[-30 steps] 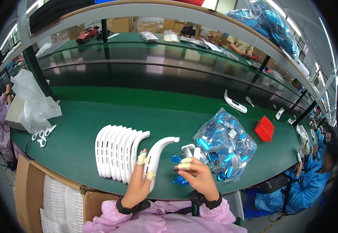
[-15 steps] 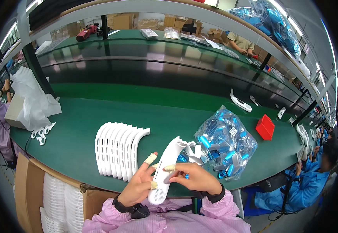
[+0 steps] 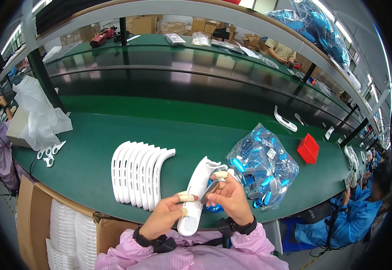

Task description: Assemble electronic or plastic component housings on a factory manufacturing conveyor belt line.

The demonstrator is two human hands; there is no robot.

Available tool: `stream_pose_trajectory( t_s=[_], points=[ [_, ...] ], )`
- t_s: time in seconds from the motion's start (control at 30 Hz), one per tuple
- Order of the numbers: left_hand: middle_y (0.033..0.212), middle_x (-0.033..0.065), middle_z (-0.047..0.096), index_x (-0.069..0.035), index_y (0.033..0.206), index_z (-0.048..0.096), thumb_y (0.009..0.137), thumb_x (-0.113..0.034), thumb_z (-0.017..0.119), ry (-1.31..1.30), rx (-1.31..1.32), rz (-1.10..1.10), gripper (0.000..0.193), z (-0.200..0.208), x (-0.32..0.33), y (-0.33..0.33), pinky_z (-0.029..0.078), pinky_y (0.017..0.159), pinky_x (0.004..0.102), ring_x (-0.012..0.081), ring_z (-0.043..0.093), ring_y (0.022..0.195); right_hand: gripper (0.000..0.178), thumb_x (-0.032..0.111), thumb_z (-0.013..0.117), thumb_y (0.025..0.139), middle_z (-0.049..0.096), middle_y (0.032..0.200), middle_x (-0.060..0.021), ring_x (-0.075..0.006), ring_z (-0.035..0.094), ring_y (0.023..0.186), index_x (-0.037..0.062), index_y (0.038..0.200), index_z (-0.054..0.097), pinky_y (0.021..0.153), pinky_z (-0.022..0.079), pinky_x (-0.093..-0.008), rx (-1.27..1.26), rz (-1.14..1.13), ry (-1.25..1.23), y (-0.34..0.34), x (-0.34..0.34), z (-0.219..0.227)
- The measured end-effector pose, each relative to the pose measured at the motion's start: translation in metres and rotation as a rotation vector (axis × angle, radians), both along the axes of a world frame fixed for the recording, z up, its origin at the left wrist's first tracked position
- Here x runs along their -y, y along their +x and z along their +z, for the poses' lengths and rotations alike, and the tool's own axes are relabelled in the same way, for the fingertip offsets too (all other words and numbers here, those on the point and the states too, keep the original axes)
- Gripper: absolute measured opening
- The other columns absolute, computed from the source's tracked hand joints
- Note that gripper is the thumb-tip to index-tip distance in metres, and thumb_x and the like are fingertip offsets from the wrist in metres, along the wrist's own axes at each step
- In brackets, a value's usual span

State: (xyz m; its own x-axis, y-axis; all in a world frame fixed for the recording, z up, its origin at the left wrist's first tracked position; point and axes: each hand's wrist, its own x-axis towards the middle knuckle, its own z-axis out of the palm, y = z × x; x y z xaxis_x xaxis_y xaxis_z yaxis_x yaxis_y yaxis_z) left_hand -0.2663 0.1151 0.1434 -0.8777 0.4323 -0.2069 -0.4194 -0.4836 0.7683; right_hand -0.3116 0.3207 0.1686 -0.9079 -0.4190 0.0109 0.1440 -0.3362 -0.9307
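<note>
A white curved plastic shell [image 3: 197, 184], with a hooked upper end and a patch of small holes near its lower end, stands tilted in front of me. My left hand [image 3: 163, 219] grips its lower part from the left, with tape wrapped on the thumb and a finger. Just right of the shell, my right hand [image 3: 232, 198] pinches a small dark grey oval plate [image 3: 210, 192] between thumb and fingers. Tape is on one of its fingers too. Behind that hand, a few loose blue and silver pieces are partly hidden.
Left of the shell stands a row of several similar white shells [image 3: 137, 175]. A clear bag [image 3: 268, 166] of blue-and-silver oval pieces lies to the right, beside a red bin [image 3: 308, 148]. An open carton [image 3: 38, 225] of white parts sits at lower left. Co-workers sit on both sides.
My right hand has drawn back from the shell and turned; a grey oval plate now shows in its fingers. My left fingers have closed in on the shell. A white part farther back has slid right.
</note>
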Motion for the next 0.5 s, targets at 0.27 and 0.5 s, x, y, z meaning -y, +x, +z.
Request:
stream_pose_trajectory(
  t_s=[0.27, 0.5],
  points=[
    [0.111, 0.0079, 0.061, 0.006, 0.121, 0.054, 0.088, 0.002, 0.060, -0.011, -0.048, 0.062, 0.034, -0.010, -0.012, 0.001, 0.049, 0.086, 0.0259, 0.0133, 0.060, 0.101, 0.037, -0.008, 0.066, 0.081, 0.064, 0.088, -0.0103, -0.0106, 0.062, 0.073, -0.0024, 0.113, 0.049, 0.063, 0.050, -0.0217, 0.017, -0.124, -0.016, 0.013, 0.009, -0.017],
    [0.097, 0.0042, 0.065, 0.003, 0.107, 0.060, 0.088, -0.001, 0.062, -0.175, -0.182, 0.162, 0.019, -0.014, -0.016, 0.000, 0.051, 0.074, 0.0224, 0.0101, 0.064, 0.085, 0.031, -0.008, 0.063, 0.082, 0.063, 0.082, -0.0091, -0.0114, 0.056, 0.060, -0.0017, 0.110, 0.051, 0.060, 0.050, -0.0262, 0.186, -0.173, -0.244, 0.018, 0.014, -0.032]
  ],
)
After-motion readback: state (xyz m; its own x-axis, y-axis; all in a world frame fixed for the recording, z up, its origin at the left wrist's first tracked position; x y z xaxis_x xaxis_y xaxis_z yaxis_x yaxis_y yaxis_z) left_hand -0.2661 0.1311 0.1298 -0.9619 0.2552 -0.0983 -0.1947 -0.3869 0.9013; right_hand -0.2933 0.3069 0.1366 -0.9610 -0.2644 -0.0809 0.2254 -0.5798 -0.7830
